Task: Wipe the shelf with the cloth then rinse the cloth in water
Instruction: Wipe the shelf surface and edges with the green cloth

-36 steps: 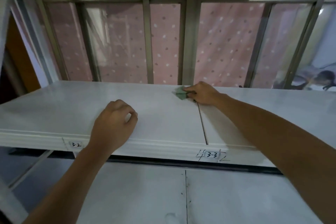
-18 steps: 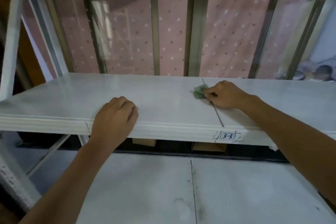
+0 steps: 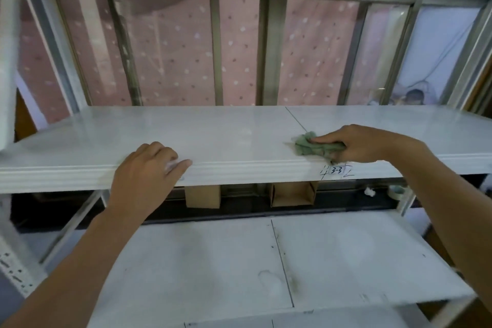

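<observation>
Right hand (image 3: 356, 145) hides half the cloth (image 3: 310, 147) on shelf (image 3: 226, 138)

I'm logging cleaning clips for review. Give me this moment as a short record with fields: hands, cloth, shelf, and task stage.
right hand: right hand pressing the green cloth flat on the upper shelf, near the front edge
left hand: left hand resting on the shelf's front edge, holding nothing
cloth: crumpled, beside the seam between panels, just above the 3-3 label
lower shelf: lower shelf shows marks and smudges
task stage: wiping under way; no water in view, rinse not yet done
</observation>
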A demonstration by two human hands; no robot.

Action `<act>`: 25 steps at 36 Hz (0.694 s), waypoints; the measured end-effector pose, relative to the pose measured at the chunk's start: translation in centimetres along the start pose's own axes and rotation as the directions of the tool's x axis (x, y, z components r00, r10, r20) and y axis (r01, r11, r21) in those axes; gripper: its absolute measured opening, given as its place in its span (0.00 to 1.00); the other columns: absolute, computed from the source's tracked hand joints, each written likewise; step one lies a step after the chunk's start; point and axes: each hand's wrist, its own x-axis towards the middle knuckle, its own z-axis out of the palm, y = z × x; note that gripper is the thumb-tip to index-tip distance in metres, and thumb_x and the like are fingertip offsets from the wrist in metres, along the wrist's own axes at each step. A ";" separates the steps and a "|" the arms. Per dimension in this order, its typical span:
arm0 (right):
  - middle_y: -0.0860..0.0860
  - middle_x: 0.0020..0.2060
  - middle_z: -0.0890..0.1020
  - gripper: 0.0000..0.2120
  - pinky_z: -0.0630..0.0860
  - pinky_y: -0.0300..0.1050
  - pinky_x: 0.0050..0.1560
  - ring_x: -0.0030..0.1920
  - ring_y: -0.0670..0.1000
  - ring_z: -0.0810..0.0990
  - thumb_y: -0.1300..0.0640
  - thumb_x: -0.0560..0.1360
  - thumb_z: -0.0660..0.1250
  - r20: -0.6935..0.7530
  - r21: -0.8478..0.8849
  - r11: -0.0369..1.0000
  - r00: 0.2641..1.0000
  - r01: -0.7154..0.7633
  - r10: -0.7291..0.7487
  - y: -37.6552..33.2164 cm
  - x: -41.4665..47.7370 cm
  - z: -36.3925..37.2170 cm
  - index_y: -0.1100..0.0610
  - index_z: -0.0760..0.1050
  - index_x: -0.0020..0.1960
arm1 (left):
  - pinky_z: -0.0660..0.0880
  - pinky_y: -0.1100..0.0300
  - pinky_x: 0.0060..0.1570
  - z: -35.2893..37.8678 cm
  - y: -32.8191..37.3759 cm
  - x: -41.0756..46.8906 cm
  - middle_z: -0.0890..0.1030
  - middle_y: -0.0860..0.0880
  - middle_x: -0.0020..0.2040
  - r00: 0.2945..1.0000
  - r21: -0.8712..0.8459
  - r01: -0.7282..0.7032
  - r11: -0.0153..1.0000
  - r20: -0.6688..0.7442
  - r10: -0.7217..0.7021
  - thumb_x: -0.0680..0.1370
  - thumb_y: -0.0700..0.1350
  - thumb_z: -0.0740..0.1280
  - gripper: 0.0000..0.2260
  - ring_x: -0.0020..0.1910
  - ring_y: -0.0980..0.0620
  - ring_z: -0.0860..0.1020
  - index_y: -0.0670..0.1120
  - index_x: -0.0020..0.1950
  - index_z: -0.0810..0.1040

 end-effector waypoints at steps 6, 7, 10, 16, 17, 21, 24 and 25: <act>0.44 0.46 0.83 0.25 0.67 0.34 0.43 0.39 0.39 0.75 0.57 0.77 0.71 -0.192 0.122 0.991 0.981 0.052 -0.028 0.7 -0.3 2.0 0.44 0.71 0.71 | 0.79 0.48 0.41 -0.1 -1.2 0.0 0.82 0.46 0.41 0.999 0.022 -0.038 0.999 -0.007 0.038 0.80 0.60 0.63 0.23 0.41 0.44 0.79 0.42 0.43 0.83; 0.44 0.50 0.83 0.25 0.67 0.32 0.44 0.41 0.37 0.76 0.58 0.77 0.71 -0.207 0.146 0.987 0.978 0.064 -0.032 0.5 -0.1 2.3 0.45 0.72 0.71 | 0.79 0.48 0.41 -0.1 -1.4 0.0 0.82 0.46 0.41 0.999 0.025 -0.044 0.999 -0.009 0.044 0.80 0.60 0.63 0.22 0.41 0.44 0.79 0.42 0.43 0.83; 0.42 0.54 0.81 0.25 0.69 0.26 0.46 0.43 0.35 0.77 0.58 0.77 0.71 -0.231 0.168 0.982 0.972 0.086 -0.045 -0.7 0.8 2.9 0.43 0.73 0.71 | 0.78 0.48 0.41 -0.2 -1.9 -0.1 0.81 0.46 0.40 0.999 0.021 -0.032 0.999 -0.012 0.033 0.80 0.60 0.63 0.23 0.41 0.44 0.78 0.42 0.42 0.83; 0.42 0.54 0.83 0.24 0.76 0.37 0.53 0.47 0.43 0.81 0.57 0.77 0.71 -0.188 0.131 0.984 0.978 0.121 -0.095 -3.9 3.5 2.9 0.39 0.73 0.69 | 0.78 0.49 0.41 -1.0 -3.0 -0.5 0.81 0.45 0.41 1.000 0.011 0.022 1.000 -0.022 -0.021 0.80 0.60 0.61 0.23 0.41 0.43 0.79 0.42 0.43 0.83; 0.38 0.52 0.82 0.25 0.74 0.31 0.49 0.45 0.39 0.80 0.58 0.77 0.71 -0.179 0.147 0.979 0.977 0.140 -0.113 -4.8 3.8 2.8 0.38 0.73 0.69 | 0.78 0.49 0.41 -1.2 -3.4 -0.6 0.81 0.45 0.41 0.999 0.011 0.028 1.000 -0.022 -0.028 0.80 0.60 0.62 0.23 0.41 0.43 0.79 0.42 0.43 0.83; 0.30 0.53 0.76 0.26 0.68 0.24 0.54 0.51 0.31 0.76 0.61 0.77 0.71 -0.156 0.238 0.942 0.967 0.235 -0.202 -8.4 4.8 3.2 0.37 0.72 0.68 | 0.78 0.50 0.41 -2.1 -5.2 -1.5 0.81 0.46 0.41 0.996 0.022 0.080 0.997 -0.040 -0.079 0.80 0.59 0.63 0.21 0.41 0.44 0.79 0.42 0.43 0.83; 0.36 0.52 0.78 0.26 0.68 0.32 0.59 0.53 0.41 0.76 0.59 0.76 0.72 -0.153 0.244 0.934 0.961 0.262 -0.230 -10.5 5.3 3.8 0.34 0.72 0.66 | 0.78 0.50 0.41 -2.8 -6.6 -2.2 0.81 0.46 0.40 0.996 0.046 0.074 0.996 -0.062 -0.071 0.81 0.56 0.65 0.19 0.40 0.44 0.78 0.42 0.42 0.83; 0.41 0.52 0.79 0.26 0.69 0.34 0.59 0.53 0.44 0.76 0.58 0.75 0.73 -0.153 0.259 0.929 0.960 0.266 -0.233 -11.0 5.4 4.0 0.34 0.73 0.66 | 0.77 0.49 0.42 -3.0 -7.1 -2.4 0.81 0.46 0.40 0.995 0.055 0.077 0.995 -0.063 -0.074 0.81 0.56 0.65 0.19 0.40 0.44 0.78 0.42 0.42 0.83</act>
